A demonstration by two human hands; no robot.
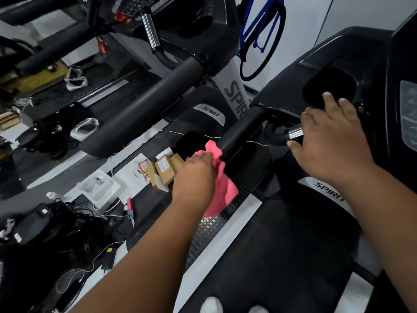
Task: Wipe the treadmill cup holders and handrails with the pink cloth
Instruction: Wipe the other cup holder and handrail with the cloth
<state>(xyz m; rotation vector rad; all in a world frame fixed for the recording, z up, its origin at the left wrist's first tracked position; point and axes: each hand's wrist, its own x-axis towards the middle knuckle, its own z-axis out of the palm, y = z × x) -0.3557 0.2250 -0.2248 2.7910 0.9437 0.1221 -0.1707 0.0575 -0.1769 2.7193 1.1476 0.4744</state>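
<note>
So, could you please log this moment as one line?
left hand holds pink cloth at handrail | right hand open over chrome grip, by cup holder

Neighbouring treadmill deck [149, 199] under cardboard boxes [165, 169], a white tray [99, 188] (white cables [108, 213] too)

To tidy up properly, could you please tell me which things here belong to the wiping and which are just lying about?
For the job: pink cloth, handrail, cup holder, left hand, right hand.
Lying about: cardboard boxes, plastic tray, tangled cables.
</note>
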